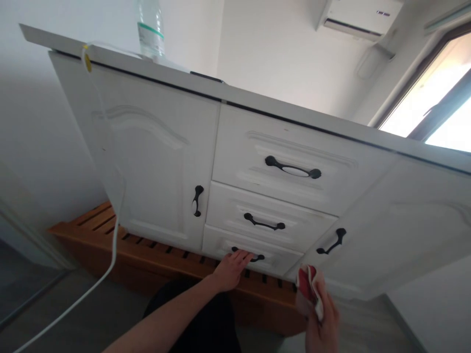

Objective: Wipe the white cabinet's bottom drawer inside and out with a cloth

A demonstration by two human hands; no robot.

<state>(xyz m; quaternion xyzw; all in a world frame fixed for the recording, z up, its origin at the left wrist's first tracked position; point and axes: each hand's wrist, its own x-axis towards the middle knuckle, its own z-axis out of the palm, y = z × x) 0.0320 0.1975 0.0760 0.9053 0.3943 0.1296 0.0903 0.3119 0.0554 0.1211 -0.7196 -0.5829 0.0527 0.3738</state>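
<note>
My left hand is at the bottom drawer of a white cabinet, its fingers resting over the left part of the dark drawer handle. The fingers lie close together, and whether they wrap round the handle is hard to see. To the right, my right hand is closed on a folded red and white cloth, held in front of the lower right cabinet door and apart from it.
A slatted wooden bench runs under the cabinet front. A white cable hangs from the countertop down the left side. On top stand a clear bottle and a flat dark object.
</note>
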